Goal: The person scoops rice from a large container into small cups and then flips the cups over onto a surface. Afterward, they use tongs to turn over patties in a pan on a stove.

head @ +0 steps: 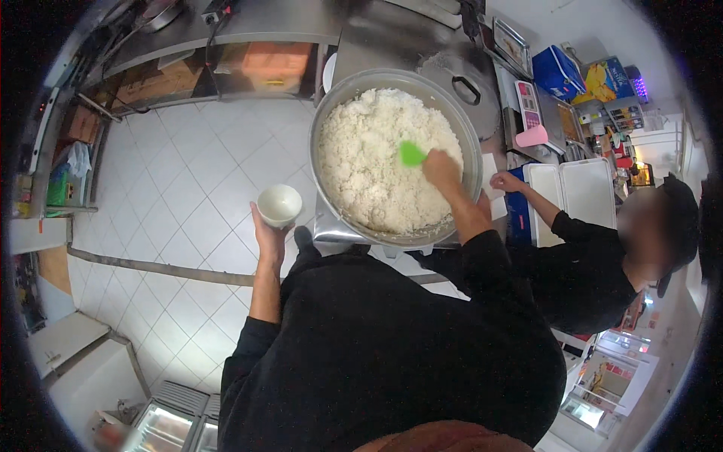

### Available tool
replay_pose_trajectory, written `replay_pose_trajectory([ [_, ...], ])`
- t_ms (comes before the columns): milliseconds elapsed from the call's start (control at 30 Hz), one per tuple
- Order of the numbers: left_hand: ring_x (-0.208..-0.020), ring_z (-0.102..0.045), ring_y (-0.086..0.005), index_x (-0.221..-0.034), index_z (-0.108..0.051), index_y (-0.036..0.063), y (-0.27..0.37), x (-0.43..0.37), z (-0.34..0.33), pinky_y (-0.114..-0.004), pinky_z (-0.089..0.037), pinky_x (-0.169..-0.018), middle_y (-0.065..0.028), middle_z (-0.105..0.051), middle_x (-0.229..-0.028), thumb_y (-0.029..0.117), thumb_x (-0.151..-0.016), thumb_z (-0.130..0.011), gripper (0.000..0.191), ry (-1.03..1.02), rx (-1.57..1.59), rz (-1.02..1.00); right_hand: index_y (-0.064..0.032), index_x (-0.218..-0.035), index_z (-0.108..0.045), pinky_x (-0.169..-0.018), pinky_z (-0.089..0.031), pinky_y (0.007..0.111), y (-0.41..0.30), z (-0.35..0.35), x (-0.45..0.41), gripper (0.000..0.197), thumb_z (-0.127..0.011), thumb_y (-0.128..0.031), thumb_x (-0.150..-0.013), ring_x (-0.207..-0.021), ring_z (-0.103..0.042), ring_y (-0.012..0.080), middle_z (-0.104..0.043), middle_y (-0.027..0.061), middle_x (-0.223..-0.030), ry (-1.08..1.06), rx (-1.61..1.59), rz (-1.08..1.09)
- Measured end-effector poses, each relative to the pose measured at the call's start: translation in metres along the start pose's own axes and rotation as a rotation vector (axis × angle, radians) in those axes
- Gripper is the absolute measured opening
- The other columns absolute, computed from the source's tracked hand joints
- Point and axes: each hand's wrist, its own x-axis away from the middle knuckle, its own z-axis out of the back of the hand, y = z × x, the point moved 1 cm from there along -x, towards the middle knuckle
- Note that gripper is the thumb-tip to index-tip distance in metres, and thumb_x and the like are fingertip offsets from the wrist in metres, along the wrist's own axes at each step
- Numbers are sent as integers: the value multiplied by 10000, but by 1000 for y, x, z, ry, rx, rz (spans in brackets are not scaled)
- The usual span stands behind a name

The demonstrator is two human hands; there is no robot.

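Note:
My left hand (270, 234) holds a white bowl (280, 204) from below, out over the tiled floor. No food shows inside the bowl. In my right hand (444, 171) is a green spatula or rice paddle (412, 153); its blade touches or hovers just over a heap of cooked white rice (373, 164). The rice fills a large round metal pot (326, 200), whose near rim is close to my body. My fingers hide the paddle's handle.
At my right a co-worker in black (576, 271) reaches a hand (506, 182) toward white sheets (492, 175) beside the pot. Beyond are a blue cooler box (517, 212), a pink cup (531, 136) and a pink-panelled scale (528, 105). A metal lid (452, 73) lies behind the pot.

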Motion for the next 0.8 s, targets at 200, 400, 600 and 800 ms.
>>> replay_pose_trajectory([
  [200,-1150,-536,-232,-1376,-480,179,-3,4,12,-435,-450,-855,-52,-559,-1304,712,-960,-306,698,2,19,-2,73,-978,-642,-802,-532,510,-13,-70,-35,363,-683,-270,-866,-917,-669,440,-673,301,-953,-37,-348,-27],
  [400,-1240,-506,-282,-1428,-425,131,12,-1,-7,-519,-416,-956,-83,-517,-1374,704,-971,-307,742,-7,49,-14,14,-833,-742,-727,-537,427,-23,-112,-64,347,-691,-329,-840,-758,-680,387,-685,256,-800,145,-399,103],
  [600,-1235,-523,-285,-1417,-417,136,38,-4,-39,-496,-442,-965,-94,-493,-1386,674,-983,-327,698,-194,23,-120,43,-877,-723,-532,-484,393,-41,-82,-56,329,-714,-285,-850,-594,-631,288,-637,145,-632,-111,-732,35],
  [800,-1225,-513,-255,-1429,-383,154,47,-34,-133,-472,-445,-1000,-73,-516,-1335,596,-1000,-401,616,-376,-209,-246,2,-934,-751,-395,-262,278,-6,-14,-14,257,-775,-234,-836,-448,-376,74,-474,-31,-564,-301,-1101,-62],
])
